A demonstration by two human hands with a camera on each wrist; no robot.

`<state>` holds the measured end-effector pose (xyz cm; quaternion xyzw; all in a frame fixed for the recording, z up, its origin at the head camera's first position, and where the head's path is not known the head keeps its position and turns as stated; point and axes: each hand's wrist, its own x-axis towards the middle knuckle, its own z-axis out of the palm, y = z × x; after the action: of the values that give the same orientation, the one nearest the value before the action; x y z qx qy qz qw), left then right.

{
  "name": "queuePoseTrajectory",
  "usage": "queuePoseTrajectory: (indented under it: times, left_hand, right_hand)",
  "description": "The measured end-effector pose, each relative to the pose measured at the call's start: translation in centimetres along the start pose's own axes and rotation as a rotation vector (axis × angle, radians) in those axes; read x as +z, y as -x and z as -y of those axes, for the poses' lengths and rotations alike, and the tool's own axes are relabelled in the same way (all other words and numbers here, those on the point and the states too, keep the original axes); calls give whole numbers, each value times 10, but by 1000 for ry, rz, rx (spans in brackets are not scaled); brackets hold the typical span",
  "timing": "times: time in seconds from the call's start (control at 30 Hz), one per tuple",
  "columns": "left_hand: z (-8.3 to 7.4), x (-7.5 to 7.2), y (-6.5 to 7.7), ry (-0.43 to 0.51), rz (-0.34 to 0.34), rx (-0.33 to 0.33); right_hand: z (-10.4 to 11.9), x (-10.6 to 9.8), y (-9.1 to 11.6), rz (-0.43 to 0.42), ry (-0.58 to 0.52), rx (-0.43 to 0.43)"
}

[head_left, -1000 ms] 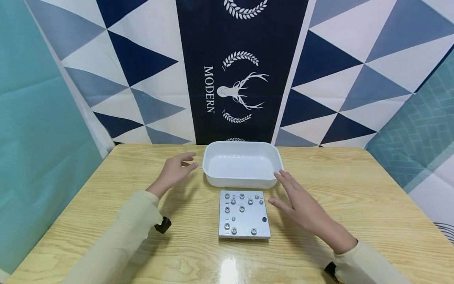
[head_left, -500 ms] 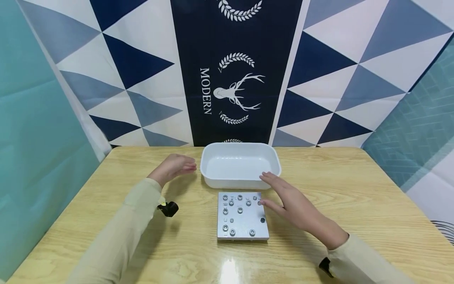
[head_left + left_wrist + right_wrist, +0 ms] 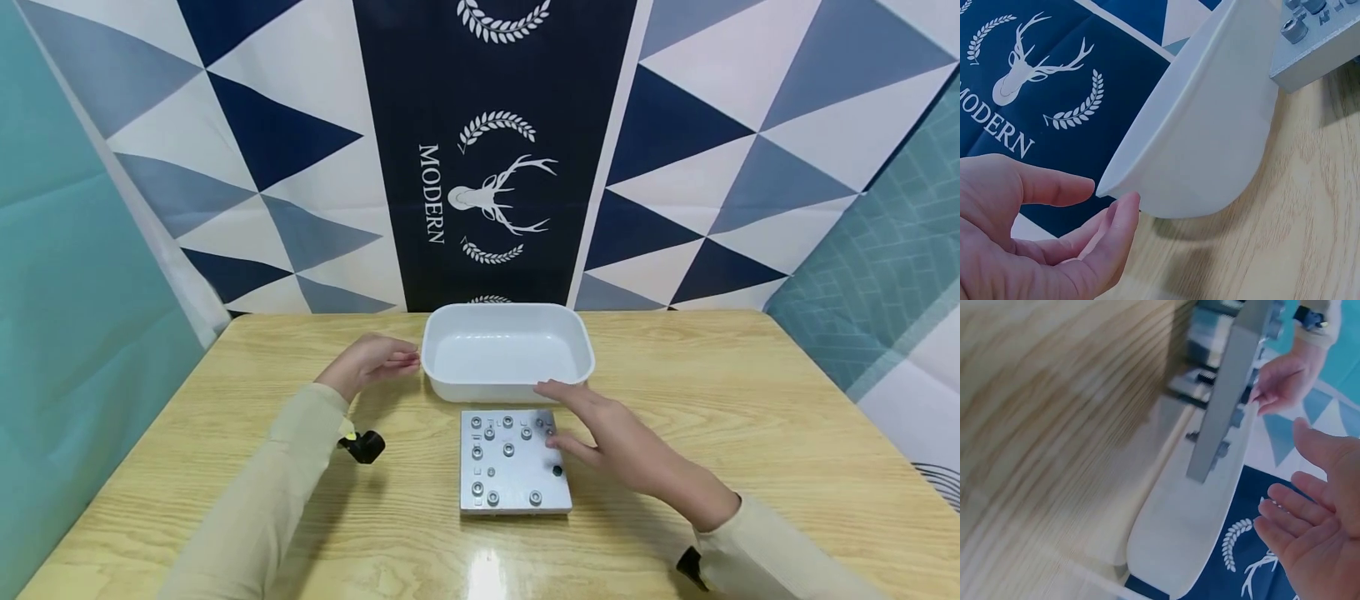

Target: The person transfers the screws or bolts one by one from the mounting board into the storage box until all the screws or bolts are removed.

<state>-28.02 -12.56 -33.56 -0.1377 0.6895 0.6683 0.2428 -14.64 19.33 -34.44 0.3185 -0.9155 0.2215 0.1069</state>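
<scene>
- Along the back edge of the tabletop (image 3: 660, 358), left of centre, your left hand (image 3: 365, 364) has come slightly rightward over the last second, to the left end of the white tray (image 3: 506, 358). Its fingers bend loosely with a narrow gap at the tips, holding nothing; whether they touch the rim, you cannot tell.
- Midway along that back edge sits the white tray, mouth up, its long axis running left to right, parallel to the edge. It has not shifted against the metal plate (image 3: 521, 475).
- Just in front of the tray lies the metal plate, bolt heads (image 3: 508, 450) upward, nearly square, so no long axis stands out.
- Right of centre, your right hand (image 3: 633, 450) has swung leftward, thumb across the plate's right edge as the head view sees it, fingers wide of the thumb, gripping nothing. You seem to be approaching, with neither thing yet secured.
</scene>
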Motion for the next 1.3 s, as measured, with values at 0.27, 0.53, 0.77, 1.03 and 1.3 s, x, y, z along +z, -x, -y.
queuePoseTrajectory:
  times: [0.27, 0.53, 0.77, 1.03, 1.3]
  left_hand:
    - [0, 5, 0, -34, 1, 3]
    - [0, 7, -5, -92, -19, -12]
    - [2, 7, -11, -97, 1, -19]
    - [5, 7, -12, -117, 15, 18]
    - [7, 6, -13, -131, 2, 24]
  right_hand:
    - [6, -2, 2, 21, -52, -5]
    - [3, -7, 1, 60, -17, -12]
    - [-3, -7, -2, 67, 3, -50]
    - [-7, -7, -8, 87, 29, -96]
    - [-9, -5, -14, 137, 93, -115]
